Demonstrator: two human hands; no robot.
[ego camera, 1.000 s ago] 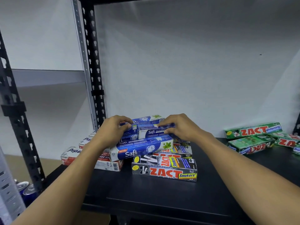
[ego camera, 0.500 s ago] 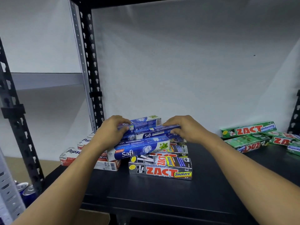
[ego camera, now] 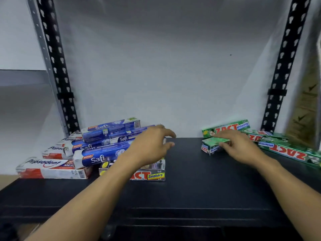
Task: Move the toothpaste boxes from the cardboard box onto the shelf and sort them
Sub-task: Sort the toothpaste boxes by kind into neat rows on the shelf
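A black metal shelf board [ego camera: 182, 173] is seen against a white wall [ego camera: 173, 66]. The right hand [ego camera: 241, 147] is stretched forward, fingers nearly straight and nothing clasped. Its fingertips [ego camera: 224, 144] appear laid on the near end of a short green Zact cardboard box [ego camera: 211, 144], whose long axis runs leftward from them. The left hand [ego camera: 149, 148], loosely spread and empty, is held over the blue Safi cardboard boxes [ego camera: 102, 154], well apart from that box.
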